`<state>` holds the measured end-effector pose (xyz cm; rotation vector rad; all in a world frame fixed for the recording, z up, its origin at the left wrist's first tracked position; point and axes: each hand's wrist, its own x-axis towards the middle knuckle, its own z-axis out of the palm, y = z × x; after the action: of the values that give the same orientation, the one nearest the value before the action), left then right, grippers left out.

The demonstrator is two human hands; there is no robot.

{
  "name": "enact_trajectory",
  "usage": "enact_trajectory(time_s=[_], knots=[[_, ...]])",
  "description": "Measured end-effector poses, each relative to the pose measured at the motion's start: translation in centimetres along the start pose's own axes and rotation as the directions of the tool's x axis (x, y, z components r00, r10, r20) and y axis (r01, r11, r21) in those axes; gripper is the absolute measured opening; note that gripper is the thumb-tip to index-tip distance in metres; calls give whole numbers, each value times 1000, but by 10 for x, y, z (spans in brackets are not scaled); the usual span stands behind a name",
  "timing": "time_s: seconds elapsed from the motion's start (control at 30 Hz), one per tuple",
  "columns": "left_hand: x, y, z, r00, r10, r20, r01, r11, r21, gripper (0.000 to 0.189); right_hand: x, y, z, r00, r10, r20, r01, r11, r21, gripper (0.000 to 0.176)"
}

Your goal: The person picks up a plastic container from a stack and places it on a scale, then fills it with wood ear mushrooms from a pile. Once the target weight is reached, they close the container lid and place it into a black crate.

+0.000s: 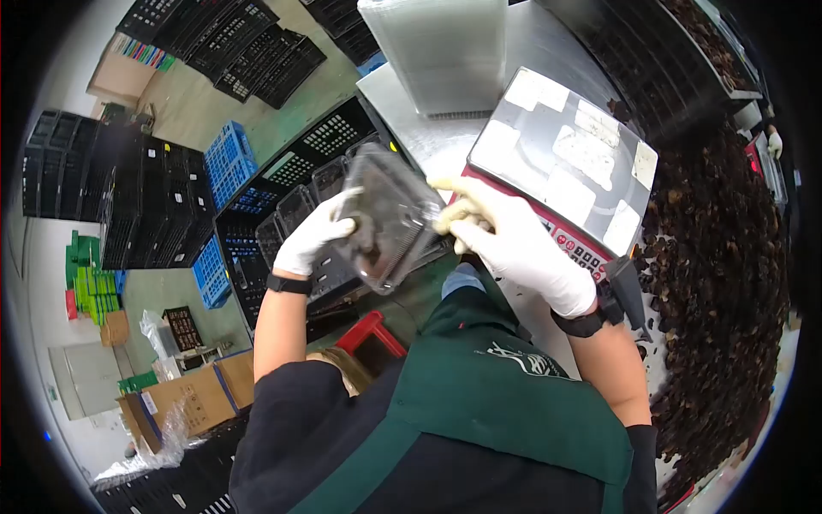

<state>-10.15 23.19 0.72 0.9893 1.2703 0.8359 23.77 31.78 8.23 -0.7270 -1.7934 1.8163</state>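
A clear plastic box (pixel 381 224) with dark pieces inside is tilted in front of my body. My left hand (pixel 318 233), in a white glove, grips its left side, thumb on the near face. At the box's right edge is my right hand (pixel 492 224), also gloved, its fingers bent and touching the edge; whether they pinch it is hard to tell. Just right of that hand stands a scale (pixel 565 150) with a steel plate and a red keypad. Under the box, a black crate (pixel 244 257) holds several clear boxes (pixel 295 206).
A tall stack of clear plastic lids or trays (pixel 437 56) stands on the steel table (pixel 394 90). Dark dried pieces (pixel 719 283) are heaped at the right. Black crates (pixel 158 188) are stacked at the left. A red stool (pixel 372 334) is below the crate.
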Motion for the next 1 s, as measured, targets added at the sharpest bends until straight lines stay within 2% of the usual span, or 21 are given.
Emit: enact_trajectory(time_s=[0.03,0.13,0.23,0.3,0.37,0.4,0.43,0.47,0.5,0.53,0.57,0.6,0.67,0.7,0.73,0.8,0.83,0.87,0.9,0.93,1.0], knots=[[-9,-2,-5,996,8,-84,-12,999,-52,82,2,7,2,997,-70,-42,66,995,-78,45],[-27,-62,-54,963,-89,-255,30,973,-228,65,-30,12,-18,997,25,-78,-42,974,-222,41],[-45,-144,-97,891,-351,-286,204,876,-438,60,-73,24,-42,927,225,-300,-265,959,-99,36],[-44,-177,-94,879,-469,-86,317,710,-629,59,-100,25,-54,834,292,-467,-360,931,-60,35],[-26,-199,-91,489,-825,-282,770,561,-304,69,-127,35,-66,759,352,-548,-413,911,13,32],[-8,-195,-87,539,-770,-341,842,478,252,75,-142,40,-71,726,368,-581,-421,906,48,32],[9,-189,-85,616,-700,-361,663,213,718,81,-156,46,-75,692,382,-612,-425,901,83,31],[25,-186,-88,836,-385,-392,521,327,788,84,-167,51,-75,657,397,-641,-426,897,120,31],[53,-149,-68,789,-168,-591,609,333,720,77,-174,54,-73,653,378,-657,-409,905,114,31],[73,-114,-60,857,326,-400,206,494,845,63,-182,56,-72,634,366,-682,-402,909,114,31],[90,-25,-15,762,588,-273,-42,465,884,50,-196,58,-69,600,362,-713,-405,906,120,31],[100,43,23,613,773,-163,-102,282,954,46,-206,64,-65,612,301,-732,-367,927,74,30],[119,136,63,313,944,106,-110,-75,991,52,-217,64,-57,588,220,-779,-478,871,-115,32],[133,166,77,219,955,202,-169,-167,971,52,-223,69,-51,607,76,-791,-427,871,-244,31],[150,188,75,300,927,226,-155,-187,970,52,-226,62,-43,567,163,-807,-488,856,-170,26],[201,209,35,628,731,267,-250,-135,959,48,-245,75,-32,581,135,-802,-492,844,-215,26],[220,214,19,583,744,327,-310,-168,936,42,-255,85,-24,569,94,-817,-493,833,-249,26],[224,225,16,695,691,198,-259,-16,966,37,-268,100,-18,526,47,-849,-515,813,-273,27],[224,238,15,746,631,212,-209,-81,975,31,-282,115,-12,484,4,-875,-536,792,-293,27],[244,255,-14,831,536,147,-303,216,928,26,-302,127,-1,417,-29,-909,-562,777,-283,27],[234,265,2,815,561,142,-328,245,912,18,-324,126,4,231,10,-973,-600,789,-134,28]])
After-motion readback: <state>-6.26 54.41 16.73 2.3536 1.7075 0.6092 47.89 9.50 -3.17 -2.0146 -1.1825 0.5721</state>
